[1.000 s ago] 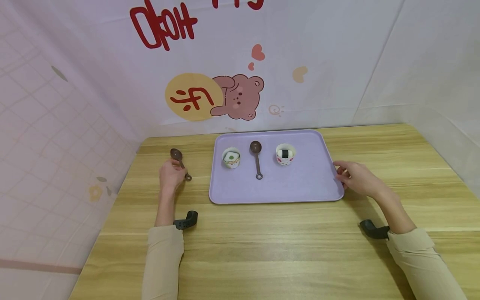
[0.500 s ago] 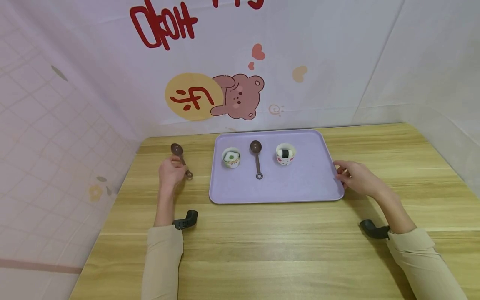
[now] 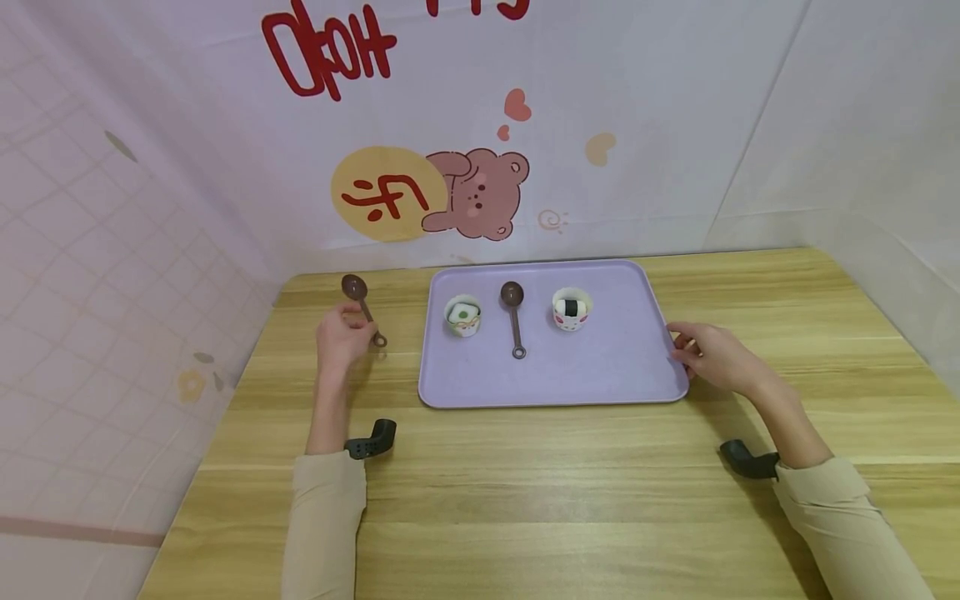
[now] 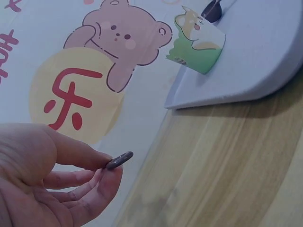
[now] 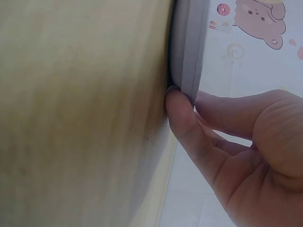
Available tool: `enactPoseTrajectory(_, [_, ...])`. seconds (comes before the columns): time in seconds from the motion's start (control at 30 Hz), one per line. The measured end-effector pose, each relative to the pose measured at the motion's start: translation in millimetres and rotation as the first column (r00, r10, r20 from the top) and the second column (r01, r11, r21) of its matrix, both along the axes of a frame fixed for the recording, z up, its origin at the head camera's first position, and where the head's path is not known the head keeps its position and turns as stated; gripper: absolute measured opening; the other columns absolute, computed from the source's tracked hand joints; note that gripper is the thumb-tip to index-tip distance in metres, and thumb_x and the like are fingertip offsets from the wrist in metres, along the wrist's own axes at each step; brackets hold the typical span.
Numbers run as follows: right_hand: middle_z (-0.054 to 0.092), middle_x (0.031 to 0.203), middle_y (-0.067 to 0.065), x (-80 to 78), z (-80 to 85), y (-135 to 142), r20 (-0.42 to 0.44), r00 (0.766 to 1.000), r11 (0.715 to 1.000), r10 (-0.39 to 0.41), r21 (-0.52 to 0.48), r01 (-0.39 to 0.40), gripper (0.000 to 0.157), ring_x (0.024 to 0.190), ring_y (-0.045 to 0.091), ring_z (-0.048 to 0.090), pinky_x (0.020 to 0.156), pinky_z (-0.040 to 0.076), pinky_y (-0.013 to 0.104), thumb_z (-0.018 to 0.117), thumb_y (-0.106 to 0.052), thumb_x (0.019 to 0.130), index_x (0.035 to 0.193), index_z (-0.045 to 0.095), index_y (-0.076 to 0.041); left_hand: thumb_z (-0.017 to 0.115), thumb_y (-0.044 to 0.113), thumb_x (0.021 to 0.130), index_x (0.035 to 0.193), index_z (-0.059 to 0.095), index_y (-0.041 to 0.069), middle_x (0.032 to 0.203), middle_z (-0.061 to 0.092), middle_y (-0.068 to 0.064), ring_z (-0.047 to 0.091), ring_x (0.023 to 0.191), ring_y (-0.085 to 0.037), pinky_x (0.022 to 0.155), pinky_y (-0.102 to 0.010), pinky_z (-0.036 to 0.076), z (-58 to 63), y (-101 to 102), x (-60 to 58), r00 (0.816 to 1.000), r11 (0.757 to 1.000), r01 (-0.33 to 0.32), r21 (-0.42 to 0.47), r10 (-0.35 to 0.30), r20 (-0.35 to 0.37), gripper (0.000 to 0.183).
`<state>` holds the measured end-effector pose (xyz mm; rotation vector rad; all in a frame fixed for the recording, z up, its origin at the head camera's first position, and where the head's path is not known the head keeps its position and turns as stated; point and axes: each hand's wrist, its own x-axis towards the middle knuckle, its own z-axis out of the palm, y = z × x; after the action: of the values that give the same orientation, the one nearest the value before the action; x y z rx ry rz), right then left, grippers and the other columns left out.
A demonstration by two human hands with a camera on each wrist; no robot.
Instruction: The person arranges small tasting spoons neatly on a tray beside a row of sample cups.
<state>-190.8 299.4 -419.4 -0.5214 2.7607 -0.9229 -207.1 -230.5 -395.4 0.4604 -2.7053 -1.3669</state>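
My left hand pinches a brown measuring spoon by its handle between thumb and fingers, left of the tray. Its round bowl points toward the wall, and in the left wrist view only the handle end shows. My right hand pinches the right rim of a lilac tray. In the right wrist view the thumb and a finger lie on either side of the tray rim. A second brown measuring spoon lies on the tray between two small patterned cups.
The left cup holds a white piece with a green spot. In the right cup sits a white piece with a black band. The wooden table meets a printed cloth wall at the back.
My left hand has lifted the measuring spoon from the table and moved it slightly away toward the wall. My right hand and the tray have stayed in place.
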Motion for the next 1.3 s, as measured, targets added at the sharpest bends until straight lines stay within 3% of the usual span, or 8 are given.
enactPoseTrajectory(0.17, [0.063,0.098,0.027,0.0,0.4,0,0.002,1.000,1.000,0.001,0.005,-0.001,0.044,0.068,0.019,0.065,0.057,0.056,0.031,0.059,0.009,0.095,0.133,0.043,0.024,0.065,0.005,0.093,0.132,0.056,-0.004,0.108,0.069,-0.025,0.067,0.085,-0.024,0.061,-0.016,0.048,3.8,2,0.2,1.000,1.000,0.003,0.008,-0.002,-0.028,0.041])
enactPoseTrajectory(0.33, [0.063,0.098,0.028,1.0,1.0,0,0.006,1.000,1.000,-0.002,0.003,0.002,0.044,0.066,0.018,0.065,0.057,0.056,0.030,0.059,0.009,0.095,0.133,0.043,0.024,0.065,0.003,0.093,0.133,0.055,-0.003,0.106,0.069,-0.023,0.068,0.083,-0.023,0.062,-0.017,0.050,9.1,5,2.5,0.999,0.999,0.010,0.036,-0.008,-0.038,0.042])
enactPoseTrajectory(0.6, [0.063,0.098,0.027,0.7,1.0,-2,0.007,1.000,1.000,-0.005,-0.001,0.005,0.045,0.066,0.019,0.065,0.057,0.056,0.031,0.059,0.009,0.095,0.134,0.042,0.025,0.065,0.001,0.093,0.135,0.053,-0.004,0.106,0.068,-0.023,0.069,0.071,-0.014,0.076,-0.033,0.060,20.0,10,5.0,0.999,0.994,0.032,0.106,-0.027,-0.047,0.044])
enactPoseTrajectory(0.93, [0.063,0.095,0.026,1.0,1.7,-1,-0.003,1.000,1.000,0.003,0.005,-0.003,0.044,0.064,0.019,0.064,0.055,0.055,0.029,0.060,0.009,0.095,0.132,0.043,0.025,0.065,0.000,0.093,0.136,0.052,-0.005,0.105,0.067,-0.023,0.067,0.067,-0.008,0.068,-0.022,0.058,24.9,19,3.9,0.997,0.974,0.073,0.213,-0.064,-0.050,0.046])
enactPoseTrajectory(1.3, [0.063,0.097,0.027,1.4,0.9,-1,-0.001,1.000,1.000,-0.002,0.000,0.002,0.044,0.065,0.018,0.064,0.056,0.055,0.030,0.059,0.010,0.095,0.133,0.043,0.024,0.065,-0.001,0.092,0.137,0.052,-0.005,0.109,0.066,-0.026,0.067,0.067,-0.008,0.067,-0.021,0.058,29.6,32,5.1,0.994,0.963,0.097,0.252,-0.083,-0.068,0.047])
